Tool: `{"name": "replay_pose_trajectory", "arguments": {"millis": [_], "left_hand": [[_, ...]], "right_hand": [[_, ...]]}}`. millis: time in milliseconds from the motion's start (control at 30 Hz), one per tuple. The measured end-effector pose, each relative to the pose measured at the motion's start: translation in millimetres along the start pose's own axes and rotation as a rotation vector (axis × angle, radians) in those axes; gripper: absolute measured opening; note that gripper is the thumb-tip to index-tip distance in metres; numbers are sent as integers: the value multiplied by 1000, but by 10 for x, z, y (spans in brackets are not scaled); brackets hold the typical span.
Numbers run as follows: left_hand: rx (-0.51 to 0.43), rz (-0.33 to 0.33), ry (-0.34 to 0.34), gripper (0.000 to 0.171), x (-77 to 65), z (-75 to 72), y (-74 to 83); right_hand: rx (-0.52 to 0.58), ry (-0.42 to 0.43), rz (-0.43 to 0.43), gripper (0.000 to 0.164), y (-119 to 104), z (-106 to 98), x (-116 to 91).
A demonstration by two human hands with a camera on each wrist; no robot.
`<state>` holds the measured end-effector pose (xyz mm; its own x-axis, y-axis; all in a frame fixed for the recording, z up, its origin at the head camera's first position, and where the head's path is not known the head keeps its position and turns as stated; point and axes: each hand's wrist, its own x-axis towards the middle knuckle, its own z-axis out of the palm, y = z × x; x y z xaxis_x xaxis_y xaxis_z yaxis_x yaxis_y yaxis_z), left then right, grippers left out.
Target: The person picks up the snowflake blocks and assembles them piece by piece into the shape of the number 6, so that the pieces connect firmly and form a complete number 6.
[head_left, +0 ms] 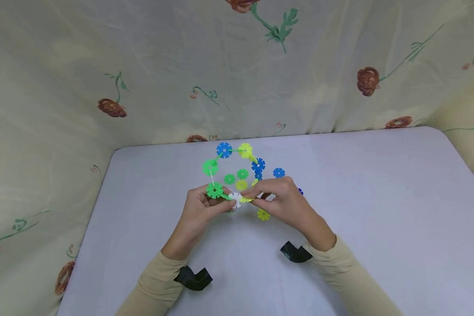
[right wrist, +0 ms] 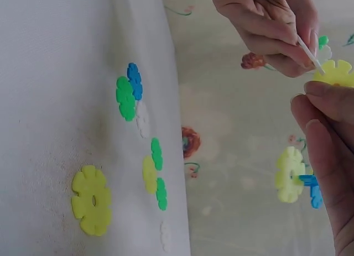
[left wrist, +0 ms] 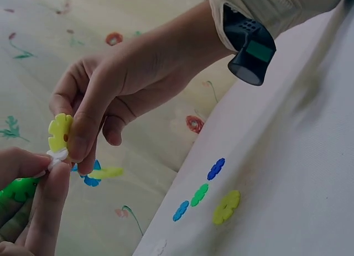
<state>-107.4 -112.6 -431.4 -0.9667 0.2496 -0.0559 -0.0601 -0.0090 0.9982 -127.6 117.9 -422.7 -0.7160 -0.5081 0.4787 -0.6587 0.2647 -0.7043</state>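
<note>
Above the table, my left hand pinches a white slotted flower disc between thumb and fingers. A yellow flower disc is pinched by my right hand, its edge right at the white disc's rim. Both belong to a looped chain of interlocking plastic discs. Beside the left fingers hangs a green disc; further round come another green disc, a blue disc, a yellow disc and a second blue disc. The right hand hides part of the chain's near right side.
Loose discs lie on the white table beneath and behind the hands: a yellow one, a blue one, a green one and several others. A flower-patterned curtain hangs behind the table's far edge.
</note>
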Motion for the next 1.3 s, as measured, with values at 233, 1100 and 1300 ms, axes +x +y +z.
{"name": "replay_pose_trajectory", "arguments": {"millis": [233,1100,1300], "left_hand": [[-39,-15,-4,20,4,-5,-4],[-22,-21,100,22,6,-40,44],[-63,-17,92,29,5,-45,59]], "right_hand": [[-6,12,24,14,22,36,1],[-71,-14,195,16,98,87,1],[-225,-292,422,15,126,278,25]]}}
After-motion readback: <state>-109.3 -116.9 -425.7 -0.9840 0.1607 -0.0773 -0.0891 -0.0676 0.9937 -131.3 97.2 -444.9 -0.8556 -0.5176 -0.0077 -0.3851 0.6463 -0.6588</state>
